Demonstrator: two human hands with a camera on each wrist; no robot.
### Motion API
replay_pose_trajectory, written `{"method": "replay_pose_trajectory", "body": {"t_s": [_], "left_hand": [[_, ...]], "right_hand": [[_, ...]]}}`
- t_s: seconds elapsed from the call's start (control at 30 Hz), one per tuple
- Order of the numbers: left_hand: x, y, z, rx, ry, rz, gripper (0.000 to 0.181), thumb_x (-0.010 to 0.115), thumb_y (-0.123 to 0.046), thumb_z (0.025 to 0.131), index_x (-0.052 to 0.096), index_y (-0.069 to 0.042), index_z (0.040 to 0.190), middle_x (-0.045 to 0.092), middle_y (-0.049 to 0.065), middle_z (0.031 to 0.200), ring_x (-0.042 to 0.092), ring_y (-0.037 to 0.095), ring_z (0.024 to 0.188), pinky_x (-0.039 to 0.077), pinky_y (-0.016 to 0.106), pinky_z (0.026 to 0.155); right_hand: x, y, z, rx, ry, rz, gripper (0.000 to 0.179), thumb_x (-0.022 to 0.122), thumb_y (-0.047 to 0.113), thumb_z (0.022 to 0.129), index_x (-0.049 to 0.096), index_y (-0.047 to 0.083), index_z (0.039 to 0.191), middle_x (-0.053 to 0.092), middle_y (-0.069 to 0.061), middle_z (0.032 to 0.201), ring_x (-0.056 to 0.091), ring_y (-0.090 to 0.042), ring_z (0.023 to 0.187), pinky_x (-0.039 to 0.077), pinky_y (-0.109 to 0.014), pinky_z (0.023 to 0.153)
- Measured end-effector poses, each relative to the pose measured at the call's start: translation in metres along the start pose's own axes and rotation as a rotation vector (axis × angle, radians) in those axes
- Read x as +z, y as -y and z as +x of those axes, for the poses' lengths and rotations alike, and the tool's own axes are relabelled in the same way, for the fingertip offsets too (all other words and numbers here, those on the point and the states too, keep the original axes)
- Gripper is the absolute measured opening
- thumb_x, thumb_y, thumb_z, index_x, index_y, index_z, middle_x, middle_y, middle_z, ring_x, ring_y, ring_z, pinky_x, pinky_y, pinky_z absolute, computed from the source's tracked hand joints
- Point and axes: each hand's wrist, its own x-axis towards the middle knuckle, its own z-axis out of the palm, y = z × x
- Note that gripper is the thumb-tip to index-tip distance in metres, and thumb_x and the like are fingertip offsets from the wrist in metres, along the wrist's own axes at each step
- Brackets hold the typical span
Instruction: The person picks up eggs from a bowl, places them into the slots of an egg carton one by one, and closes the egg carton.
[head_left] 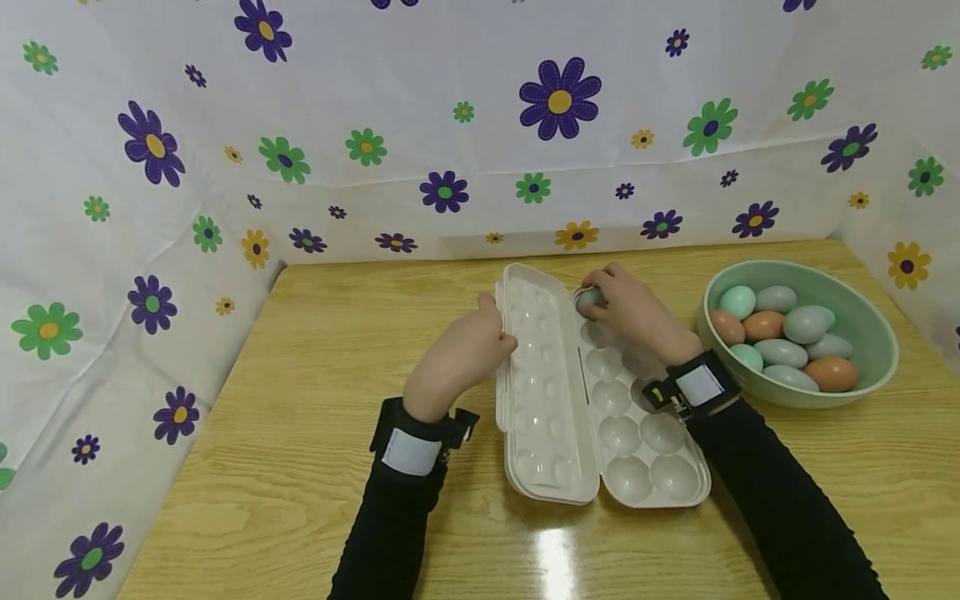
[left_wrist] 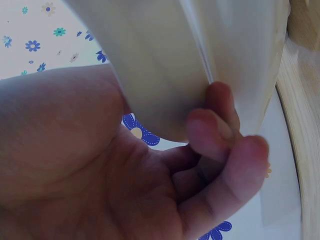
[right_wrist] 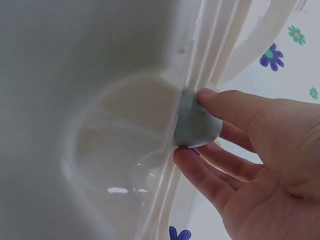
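A white plastic egg box lies unfolded in the head view, its lid [head_left: 534,392] at left and its cupped half [head_left: 627,479] at right. My left hand [head_left: 459,360] grips the lid's left edge, and in the left wrist view its curled fingers [left_wrist: 247,170] lie against the plastic rim. At the far end of the cupped half, my right hand [head_left: 639,310] pinches a grey-blue egg [head_left: 591,300] over the far left cup. The right wrist view shows this egg [right_wrist: 196,122] between thumb and fingers. The near cups hold nothing; the right hand and wrist cover some far ones.
A pale green bowl [head_left: 813,402] with several brown, grey-blue and mint eggs [head_left: 783,353] stands right of the egg box, close beside the right wrist. Everything rests on a wood-grain table [head_left: 315,400]. A flowered cloth [head_left: 480,100] hangs behind and along the sides.
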Motion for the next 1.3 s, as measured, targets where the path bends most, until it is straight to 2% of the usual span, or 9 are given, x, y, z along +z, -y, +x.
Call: {"method": "replay_pose_trajectory", "body": {"t_s": [0.2, 0.47, 1.07, 1.3], "left_hand": [[0.001, 0.000, 0.000, -0.009, 0.006, 0.002, 0.074, 0.048, -0.014, 0.096, 0.009, 0.018, 0.149, 0.045, 0.002, 0.064, 0.043, 0.013, 0.049, 0.029, 0.021, 0.041], [0.001, -0.001, 0.000, -0.019, 0.009, -0.005, 0.073, 0.048, -0.014, 0.096, 0.009, 0.018, 0.149, 0.047, 0.004, 0.065, 0.045, 0.014, 0.050, 0.030, 0.021, 0.041], [0.000, -0.002, 0.000, -0.009, 0.008, 0.010, 0.074, 0.049, -0.015, 0.096, 0.009, 0.018, 0.149, 0.045, 0.002, 0.061, 0.043, 0.012, 0.047, 0.028, 0.020, 0.040], [-0.001, -0.001, 0.001, -0.006, 0.005, 0.010, 0.074, 0.049, -0.015, 0.096, 0.009, 0.018, 0.149, 0.046, 0.003, 0.063, 0.044, 0.013, 0.049, 0.029, 0.020, 0.041]], "right_hand": [[-0.002, 0.001, -0.003, 0.005, 0.013, 0.003, 0.037, 0.065, 0.011, 0.089, 0.059, -0.005, 0.121, 0.053, -0.026, 0.120, 0.055, -0.036, 0.103, 0.051, -0.053, 0.090], [-0.002, 0.002, -0.001, 0.025, 0.030, 0.008, 0.037, 0.065, 0.013, 0.090, 0.060, -0.004, 0.122, 0.052, -0.025, 0.122, 0.055, -0.036, 0.105, 0.052, -0.052, 0.092], [-0.005, 0.003, -0.002, 0.030, 0.034, 0.017, 0.035, 0.065, 0.010, 0.090, 0.060, -0.004, 0.121, 0.052, -0.026, 0.125, 0.055, -0.037, 0.108, 0.051, -0.054, 0.094], [-0.011, 0.005, -0.006, 0.019, 0.010, 0.015, 0.034, 0.065, 0.010, 0.089, 0.061, -0.004, 0.121, 0.054, -0.025, 0.122, 0.054, -0.037, 0.108, 0.050, -0.054, 0.094]]}}
